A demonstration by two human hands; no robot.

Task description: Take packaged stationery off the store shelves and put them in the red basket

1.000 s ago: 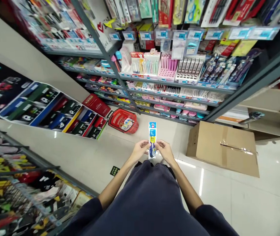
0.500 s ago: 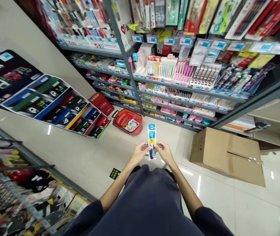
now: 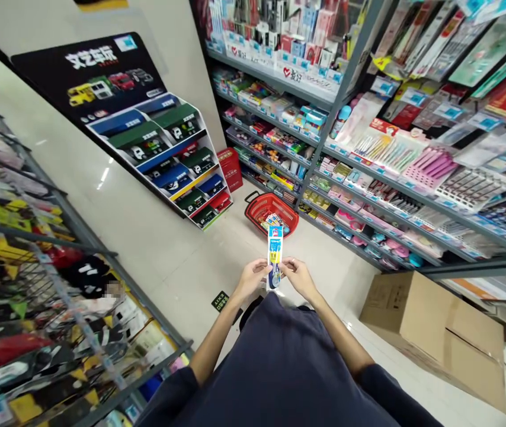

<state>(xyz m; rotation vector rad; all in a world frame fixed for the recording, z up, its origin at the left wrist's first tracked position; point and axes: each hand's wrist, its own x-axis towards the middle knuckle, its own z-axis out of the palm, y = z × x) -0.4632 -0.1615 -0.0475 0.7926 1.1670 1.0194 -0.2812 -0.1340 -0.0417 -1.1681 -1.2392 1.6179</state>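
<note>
A slim clear plastic packet (image 3: 275, 256) with a blue and white top, a yellow band and a dark blue item inside stands upright in front of my body. My left hand (image 3: 254, 279) pinches its left edge near the bottom, thumb to the front. On the opposite edge my right hand (image 3: 298, 276) grips it the same way. What kind of item the packet holds I cannot make out. Just beyond the packet's top, on the floor, a red shopping basket (image 3: 289, 214) has several flat packs (image 3: 275, 220) in it.
Shelves of stationery (image 3: 371, 196) run along the front and right. A large cardboard box (image 3: 435, 332) lies on the floor at right. At left stand a toy-car display (image 3: 159, 148) and a rack of packaged goods (image 3: 57, 308). A green exit sign (image 3: 220, 301) marks the floor.
My view has turned left, so the shelves, basket and cardboard box sit further right in it. Both hands keep the packet in nearly the same place before me.
</note>
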